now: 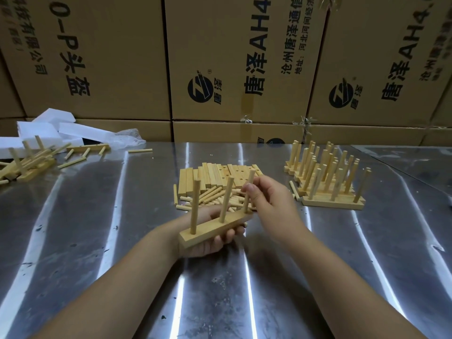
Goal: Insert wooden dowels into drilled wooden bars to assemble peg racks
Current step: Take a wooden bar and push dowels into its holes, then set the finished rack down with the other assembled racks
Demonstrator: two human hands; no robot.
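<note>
Head view: our left hand (pixel 208 245), palm up, fingers curled, grips the bar (pixel 208 230) from below. Our right hand (pixel 271 196) pinches its third upright dowel (pixel 247 204).

The scene is viewed through one wide-angle camera worn on the person's head, directed forward and down across a steel table (pixel 97 228) from its near side. The left hand (pixel 208 248) and right hand (pixel 269 194), with the wooden bar (pixel 208 228) and dowel (pixel 252 174) they hold, are caught at close range just below the middle of the frame, both forearms being admitted from the bottom edge. The far edge of the table and a wall of printed cardboard boxes (pixel 117 57) behind it are taken in across the upper half.
</note>
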